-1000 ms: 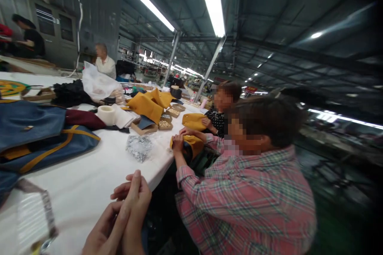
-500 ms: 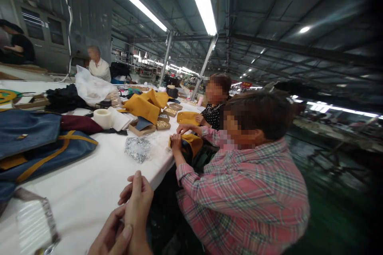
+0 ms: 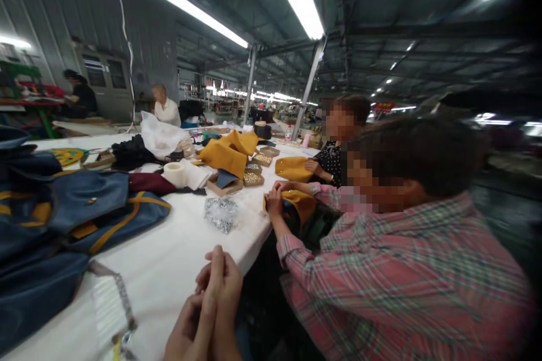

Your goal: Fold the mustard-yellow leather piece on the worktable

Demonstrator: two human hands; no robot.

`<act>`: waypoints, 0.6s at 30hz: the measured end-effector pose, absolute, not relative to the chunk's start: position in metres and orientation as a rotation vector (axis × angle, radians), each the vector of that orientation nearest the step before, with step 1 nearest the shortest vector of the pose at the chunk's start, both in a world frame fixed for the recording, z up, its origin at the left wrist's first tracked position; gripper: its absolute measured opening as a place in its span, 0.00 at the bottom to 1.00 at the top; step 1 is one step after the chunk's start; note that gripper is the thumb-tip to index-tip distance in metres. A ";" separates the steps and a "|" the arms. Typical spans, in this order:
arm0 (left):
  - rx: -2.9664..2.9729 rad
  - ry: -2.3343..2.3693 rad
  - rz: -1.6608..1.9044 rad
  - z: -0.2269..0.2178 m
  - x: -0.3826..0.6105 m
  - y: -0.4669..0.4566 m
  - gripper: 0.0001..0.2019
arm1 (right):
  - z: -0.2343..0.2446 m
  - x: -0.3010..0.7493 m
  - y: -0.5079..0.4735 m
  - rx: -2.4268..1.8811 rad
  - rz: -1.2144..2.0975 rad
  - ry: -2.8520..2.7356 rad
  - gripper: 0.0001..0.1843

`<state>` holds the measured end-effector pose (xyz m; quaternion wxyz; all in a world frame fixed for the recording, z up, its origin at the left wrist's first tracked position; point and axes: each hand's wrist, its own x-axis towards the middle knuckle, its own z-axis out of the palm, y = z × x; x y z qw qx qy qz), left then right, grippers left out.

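Note:
My left hand (image 3: pixel 188 318) and my right hand (image 3: pixel 231 287) are pressed together in front of me at the table's near edge. The left thumb lies along the right hand, and the left fingers close loosely around its lower part. Loosely curled, the right fingers hold no object; its thumb points up. Beyond them on the white-covered table (image 3: pixel 165 262) is a clear bag of silvery small pieces (image 3: pixel 221 214). A strip with a metal clasp (image 3: pixel 125 338) and a ribbed clear packet (image 3: pixel 109 304) lie left of my hands.
Blue bags with yellow trim (image 3: pixel 91 203) fill the table's left side. Farther back are a tape roll (image 3: pixel 174 174), small boxes of gold-coloured pieces (image 3: pixel 253 179) and yellow pieces (image 3: pixel 224 152). A co-worker in a plaid shirt (image 3: pixel 381 271) sits close on my right, handling a yellow-and-dark piece (image 3: pixel 298 203).
The view has turned left, so the scene sits farther right. My left thumb has moved up along my right hand, and the hands are closer together.

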<state>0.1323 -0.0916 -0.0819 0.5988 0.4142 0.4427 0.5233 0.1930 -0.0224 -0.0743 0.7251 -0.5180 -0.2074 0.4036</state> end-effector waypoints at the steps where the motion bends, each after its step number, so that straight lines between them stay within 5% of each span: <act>1: 0.949 0.982 1.191 -0.081 0.132 -0.095 0.31 | -0.072 0.194 -0.023 -1.140 0.869 -0.453 0.39; 8: 0.917 0.846 1.048 -0.080 0.105 -0.102 0.29 | -0.073 0.201 -0.024 -1.136 0.987 -0.428 0.32; 12: 0.865 1.178 1.140 -0.074 0.071 -0.099 0.26 | -0.084 0.204 -0.019 -1.135 1.050 -0.442 0.31; 18: 1.706 1.173 1.229 -0.052 0.072 -0.114 0.26 | -0.079 0.194 -0.016 -1.097 1.099 -0.452 0.29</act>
